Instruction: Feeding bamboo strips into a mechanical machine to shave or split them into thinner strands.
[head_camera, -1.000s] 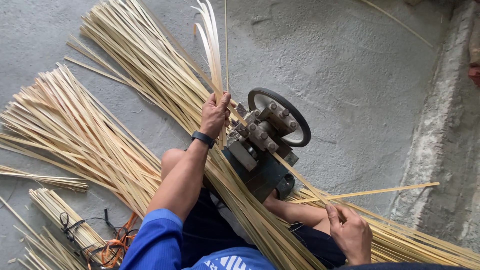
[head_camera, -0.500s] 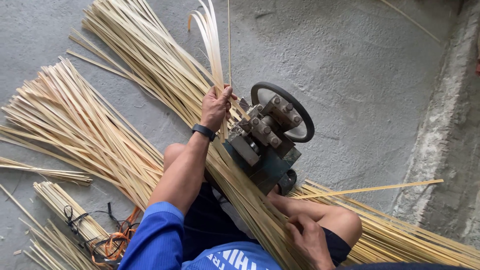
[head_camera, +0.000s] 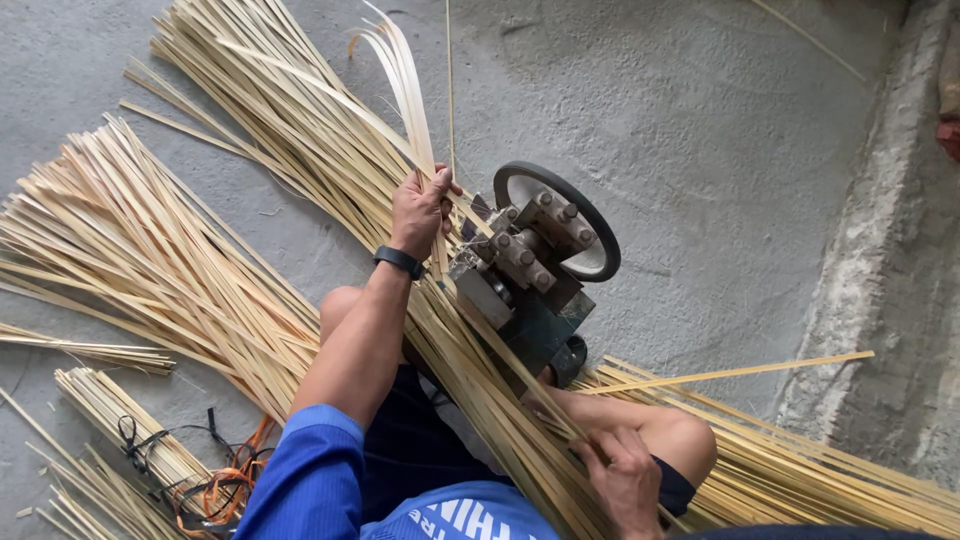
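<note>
Right hand (head_camera: 622, 478) moved in from 4 o'clock, now gripping the strip bundle (head_camera: 500, 400) feeding the splitter (head_camera: 530, 275); left hand (head_camera: 420, 205) still clamps split strips (head_camera: 405, 70).

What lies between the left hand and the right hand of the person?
In the head view, a long bundle of bamboo strips runs from the left hand down to the right hand, passing beside the small machine with a wheel.

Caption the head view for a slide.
Left hand pulls strips from a machine; right hand feeds more.
</note>
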